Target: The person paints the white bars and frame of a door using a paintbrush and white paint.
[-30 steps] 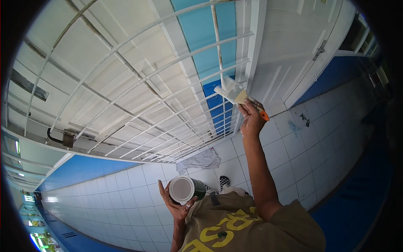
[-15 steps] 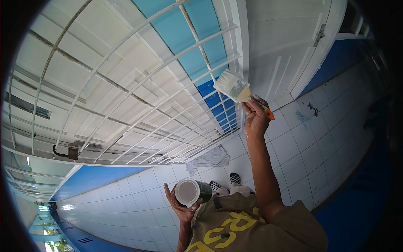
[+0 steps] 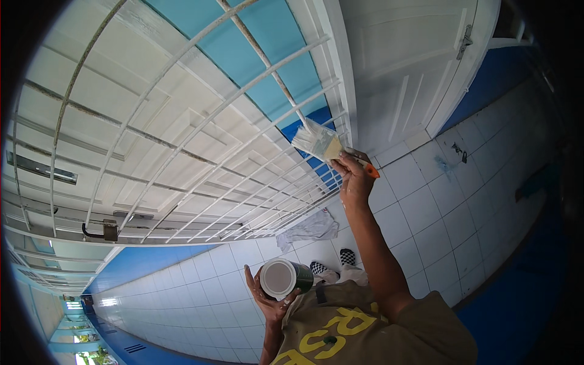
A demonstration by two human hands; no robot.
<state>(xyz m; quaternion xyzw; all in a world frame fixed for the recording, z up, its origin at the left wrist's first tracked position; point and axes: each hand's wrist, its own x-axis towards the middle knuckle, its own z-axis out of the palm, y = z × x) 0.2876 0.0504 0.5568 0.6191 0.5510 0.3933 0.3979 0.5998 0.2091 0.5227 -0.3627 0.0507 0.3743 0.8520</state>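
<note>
My right hand grips a wide paintbrush by its handle, which ends in orange. White paint coats the bristles, and they lie against a bar of the metal grille. Some of the grille's bars are white, while others show brown, worn patches. Low in front of my body, my left hand is wrapped round a dark paint can. The can's round top looks pale, and I cannot tell how full it is. Paint spots mark the fingers of both hands.
Behind the grille are white panelled doors and a turquoise and blue wall. A padlock hangs at the grille's edge. On the tiled floor lie a crumpled cloth and another padlock. A white door stands at right.
My right hand has moved the paintbrush left and down along the grille. The can, still in my left hand, has shifted slightly right in view.
</note>
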